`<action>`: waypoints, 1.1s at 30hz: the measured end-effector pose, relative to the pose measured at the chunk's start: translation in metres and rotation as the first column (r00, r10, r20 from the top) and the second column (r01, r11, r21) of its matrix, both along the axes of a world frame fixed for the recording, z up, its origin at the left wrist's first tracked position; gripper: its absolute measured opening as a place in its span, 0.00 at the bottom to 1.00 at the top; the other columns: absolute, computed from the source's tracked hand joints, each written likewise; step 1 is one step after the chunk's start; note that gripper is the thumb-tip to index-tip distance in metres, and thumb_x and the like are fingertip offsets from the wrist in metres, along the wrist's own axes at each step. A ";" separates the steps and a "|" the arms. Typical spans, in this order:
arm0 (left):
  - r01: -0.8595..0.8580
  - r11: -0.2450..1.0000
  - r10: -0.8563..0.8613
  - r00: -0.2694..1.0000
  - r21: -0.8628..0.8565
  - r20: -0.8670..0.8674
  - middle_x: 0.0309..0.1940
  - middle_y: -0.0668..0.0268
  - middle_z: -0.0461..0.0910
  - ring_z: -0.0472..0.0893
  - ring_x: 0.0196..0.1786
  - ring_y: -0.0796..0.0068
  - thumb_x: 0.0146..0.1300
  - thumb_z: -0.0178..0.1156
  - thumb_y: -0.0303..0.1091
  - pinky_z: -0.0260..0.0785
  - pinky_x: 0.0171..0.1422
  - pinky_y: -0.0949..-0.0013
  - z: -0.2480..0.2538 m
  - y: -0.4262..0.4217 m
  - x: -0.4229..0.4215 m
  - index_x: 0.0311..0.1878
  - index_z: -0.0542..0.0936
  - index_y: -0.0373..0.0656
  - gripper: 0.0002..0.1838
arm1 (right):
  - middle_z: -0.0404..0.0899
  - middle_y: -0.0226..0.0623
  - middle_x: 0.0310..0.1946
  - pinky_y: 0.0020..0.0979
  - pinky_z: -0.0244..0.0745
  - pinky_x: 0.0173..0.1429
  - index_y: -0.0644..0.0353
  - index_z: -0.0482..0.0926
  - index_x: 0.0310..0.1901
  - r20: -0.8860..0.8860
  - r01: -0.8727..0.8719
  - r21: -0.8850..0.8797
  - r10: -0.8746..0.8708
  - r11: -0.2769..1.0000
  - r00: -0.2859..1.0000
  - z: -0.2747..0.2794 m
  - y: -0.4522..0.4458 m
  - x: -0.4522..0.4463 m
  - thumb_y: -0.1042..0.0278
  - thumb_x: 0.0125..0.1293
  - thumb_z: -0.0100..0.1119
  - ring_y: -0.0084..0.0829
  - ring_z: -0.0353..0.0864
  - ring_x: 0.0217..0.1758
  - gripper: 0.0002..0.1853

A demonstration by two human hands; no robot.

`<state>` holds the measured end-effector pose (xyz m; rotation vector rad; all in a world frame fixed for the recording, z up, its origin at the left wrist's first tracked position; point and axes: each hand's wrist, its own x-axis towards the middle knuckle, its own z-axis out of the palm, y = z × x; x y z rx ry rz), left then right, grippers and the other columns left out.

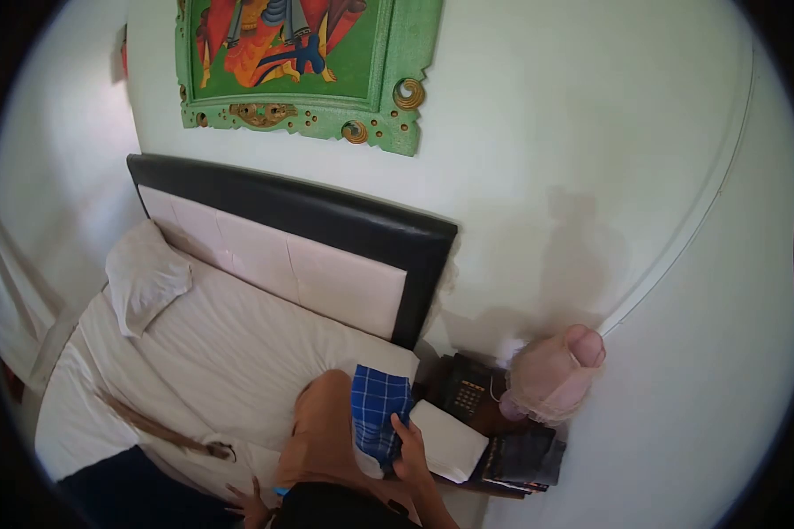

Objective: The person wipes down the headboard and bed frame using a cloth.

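My right hand (409,448) is closed on a blue checked cloth (381,407), with the thumb lying over its right edge. The cloth hangs beside my bent knee (326,419), at the bed's right side. Low in the view, my left hand (250,506) has its fingers spread near the white bed sheet (238,331) and a dark blue cloth (146,489). Nothing shows in that hand. A brush with a long light-coloured head (150,421) lies on the sheet to its upper left.
A nightstand on the right holds a black telephone (468,388), a white box-like item (450,439), a pink lamp (556,375) and dark folded items (528,458). A white pillow (147,278) rests near the dark-framed headboard (300,207). A green-framed painting (300,115) hangs above.
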<state>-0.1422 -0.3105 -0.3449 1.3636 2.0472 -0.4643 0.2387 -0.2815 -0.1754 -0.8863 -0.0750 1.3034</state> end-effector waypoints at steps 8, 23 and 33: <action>0.041 0.952 -0.141 0.938 0.304 0.316 0.67 0.26 0.07 0.29 0.74 0.16 0.30 0.80 0.64 0.49 0.64 0.16 -0.108 -0.019 -0.042 0.80 0.39 0.69 0.76 | 0.83 0.38 0.46 0.38 0.81 0.53 0.66 0.75 0.55 0.019 -0.131 -0.004 0.131 0.991 0.991 0.042 -0.015 0.016 0.57 0.72 0.58 0.33 0.85 0.46 0.20; 0.047 0.998 -0.049 0.994 0.030 0.096 0.70 0.29 0.10 0.20 0.75 0.26 0.37 0.76 0.66 0.39 0.69 0.16 -0.058 0.000 -0.005 0.79 0.38 0.74 0.70 | 0.84 0.36 0.46 0.33 0.81 0.52 0.66 0.76 0.56 0.064 -0.425 -0.008 0.424 0.905 0.903 0.053 0.038 -0.048 0.57 0.73 0.56 0.29 0.85 0.45 0.20; 0.046 0.998 -0.049 0.993 0.032 0.106 0.70 0.30 0.09 0.20 0.75 0.23 0.38 0.75 0.67 0.38 0.69 0.16 -0.075 -0.002 -0.008 0.79 0.38 0.76 0.69 | 0.83 0.34 0.48 0.32 0.79 0.53 0.63 0.75 0.57 0.002 -0.502 -0.067 0.503 0.862 0.864 0.038 0.041 -0.065 0.57 0.72 0.59 0.28 0.83 0.47 0.20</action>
